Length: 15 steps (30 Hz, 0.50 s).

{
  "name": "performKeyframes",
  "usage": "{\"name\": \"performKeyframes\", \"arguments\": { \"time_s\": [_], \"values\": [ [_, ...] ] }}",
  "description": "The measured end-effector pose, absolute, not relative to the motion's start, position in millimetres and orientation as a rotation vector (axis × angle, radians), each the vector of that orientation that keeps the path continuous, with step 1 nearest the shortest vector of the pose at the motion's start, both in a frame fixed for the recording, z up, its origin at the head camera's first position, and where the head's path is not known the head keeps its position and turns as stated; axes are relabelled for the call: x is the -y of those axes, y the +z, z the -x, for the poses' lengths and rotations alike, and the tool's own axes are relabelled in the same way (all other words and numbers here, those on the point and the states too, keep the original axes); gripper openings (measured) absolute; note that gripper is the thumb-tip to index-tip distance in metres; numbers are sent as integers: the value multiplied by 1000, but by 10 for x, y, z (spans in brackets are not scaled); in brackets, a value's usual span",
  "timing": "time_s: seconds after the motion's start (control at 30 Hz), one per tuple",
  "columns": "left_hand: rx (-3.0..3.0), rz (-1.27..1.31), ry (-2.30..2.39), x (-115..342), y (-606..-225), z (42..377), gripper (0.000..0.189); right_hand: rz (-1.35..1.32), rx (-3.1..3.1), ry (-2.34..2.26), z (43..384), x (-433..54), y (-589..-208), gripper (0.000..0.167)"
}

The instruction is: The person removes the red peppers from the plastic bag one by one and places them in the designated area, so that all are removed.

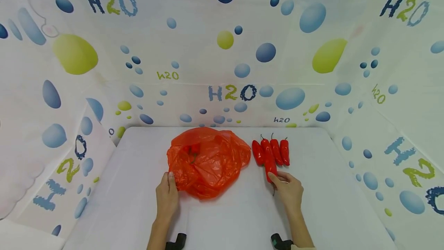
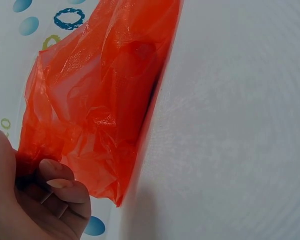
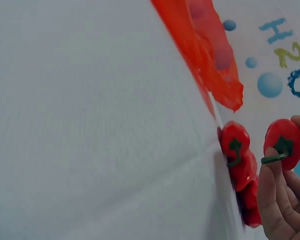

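My left hand [image 1: 167, 194] pinches the near left edge of a crumpled red plastic bag [image 1: 215, 176]; in the left wrist view its fingers [image 2: 65, 192] curl at the bag's gathered edge. Inside the bag's mouth a red pepper [image 1: 195, 149] with a green stem shows; the rest of the contents is hidden. Between thumb and fingers my right hand [image 1: 289, 192] holds a red pepper [image 1: 270, 168], its green stem pointing toward me. In the right wrist view that pepper [image 3: 285, 140] appears raised off the table, apart from the row of red peppers [image 3: 236, 140].
Several red peppers [image 1: 284, 151] lie side by side to the right of the bag on the white table [image 1: 229, 223]. Behind the table and at its sides hangs a white sheet [image 1: 194, 49] printed with blue and green drops. Dark wrist mounts [image 1: 281, 242] show at the bottom edge.
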State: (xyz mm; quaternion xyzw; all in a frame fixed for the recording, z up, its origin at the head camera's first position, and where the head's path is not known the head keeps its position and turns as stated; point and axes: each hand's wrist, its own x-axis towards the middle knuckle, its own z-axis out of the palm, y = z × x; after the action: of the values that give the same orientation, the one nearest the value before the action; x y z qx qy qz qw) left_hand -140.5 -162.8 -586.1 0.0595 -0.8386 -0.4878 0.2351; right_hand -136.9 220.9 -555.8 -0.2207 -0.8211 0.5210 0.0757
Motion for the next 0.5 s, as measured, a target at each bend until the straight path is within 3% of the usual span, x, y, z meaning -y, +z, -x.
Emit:
{"name": "performKeyframes", "arguments": {
  "time_s": [0.5],
  "values": [
    [2311,-171,-1335,1628,-5853,1408,29,748,2466,1441,1232,-2468,-5577,54]
  ]
}}
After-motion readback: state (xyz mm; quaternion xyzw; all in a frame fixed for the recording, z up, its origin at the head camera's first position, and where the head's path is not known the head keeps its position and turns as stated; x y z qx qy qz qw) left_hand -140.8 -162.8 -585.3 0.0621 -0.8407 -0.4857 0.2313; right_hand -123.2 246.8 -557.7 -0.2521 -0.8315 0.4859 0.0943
